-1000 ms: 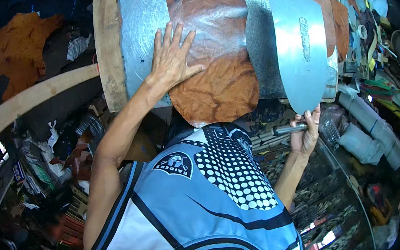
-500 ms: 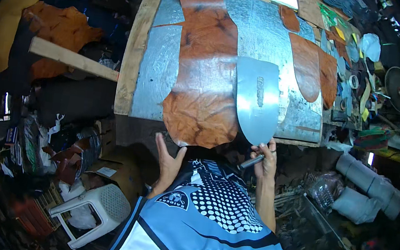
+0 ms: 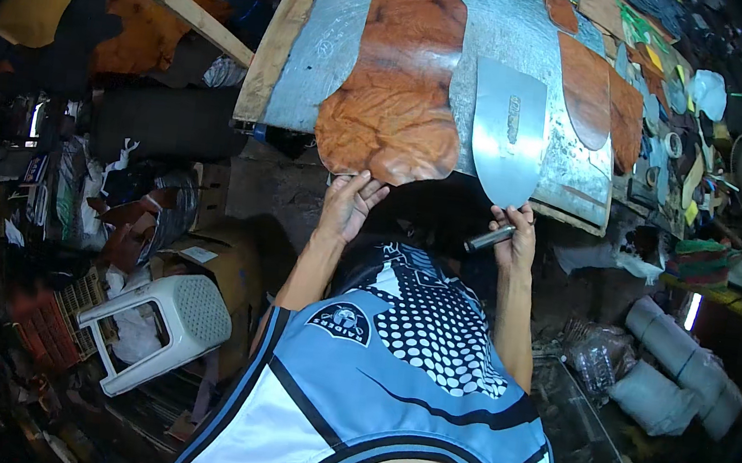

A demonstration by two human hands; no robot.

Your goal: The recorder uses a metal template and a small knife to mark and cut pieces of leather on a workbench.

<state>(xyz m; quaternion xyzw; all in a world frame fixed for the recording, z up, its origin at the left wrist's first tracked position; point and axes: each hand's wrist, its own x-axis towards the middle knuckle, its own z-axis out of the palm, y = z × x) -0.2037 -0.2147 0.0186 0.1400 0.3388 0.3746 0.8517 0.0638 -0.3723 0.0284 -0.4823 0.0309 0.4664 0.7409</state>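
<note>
A long strip of mottled brown leather (image 3: 394, 97) lies down the metal-topped table, its rounded near end hanging over the edge. My left hand (image 3: 354, 207) pinches that end, fingertips at its lower rim. To the right rests a flat grey metal template (image 3: 509, 128) with a rounded tip reaching past the table edge. My right hand (image 3: 515, 234) grips this tip between thumb and fingers. Also held in it is a short dark metallic cylinder (image 3: 488, 238), pointing left; its kind cannot be made out.
More brown leather pieces (image 3: 584, 87) lie at the table's right. A wooden bar (image 3: 190, 12) sticks out from its left side. A white plastic stool (image 3: 197, 308) stands at lower left, and wrapped rolls (image 3: 678, 349) at right. Tools and scraps crowd the far right bench.
My left hand, open beside the leather's end before, has closed on its edge. My right hand still holds the template tip and cylinder. The view has tilted, so the table sits higher.
</note>
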